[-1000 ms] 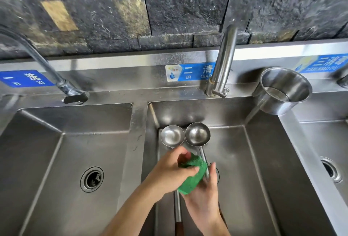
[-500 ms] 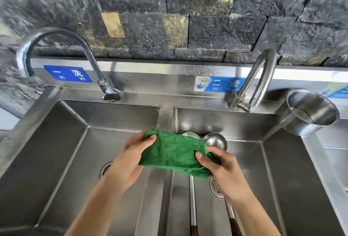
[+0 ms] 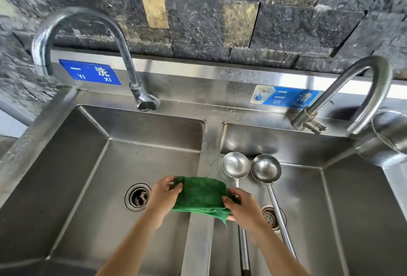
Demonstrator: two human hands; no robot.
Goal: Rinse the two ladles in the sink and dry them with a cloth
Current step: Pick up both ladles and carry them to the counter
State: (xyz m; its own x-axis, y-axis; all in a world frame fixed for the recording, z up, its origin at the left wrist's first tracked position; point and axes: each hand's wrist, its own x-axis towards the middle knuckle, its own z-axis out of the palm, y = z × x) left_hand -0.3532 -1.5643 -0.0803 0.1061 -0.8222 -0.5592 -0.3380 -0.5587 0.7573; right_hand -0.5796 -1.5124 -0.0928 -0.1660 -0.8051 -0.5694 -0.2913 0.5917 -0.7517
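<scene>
Two steel ladles lie side by side in the right sink basin (image 3: pixel 343 209), bowls up against the far wall: the left ladle (image 3: pixel 235 167) and the right ladle (image 3: pixel 266 171), their long handles running toward me. A folded green cloth (image 3: pixel 201 195) is stretched over the divider between the basins. My left hand (image 3: pixel 164 194) pinches its left edge and my right hand (image 3: pixel 243 208) grips its right edge, just above the left ladle's handle. Neither hand touches a ladle.
The left basin (image 3: pixel 66 187) has a round drain (image 3: pixel 138 197); the right basin's drain (image 3: pixel 271 216) lies under the ladle handles. A curved tap (image 3: pixel 123 55) stands over the left basin and another tap (image 3: pixel 372 90) over the right. A steel pot (image 3: pixel 387 139) sits at the right edge.
The cloth went from bunched on a ladle handle to spread between both hands, and has shifted left over the divider. Both ladle bowls are now uncovered. The view has swung left.
</scene>
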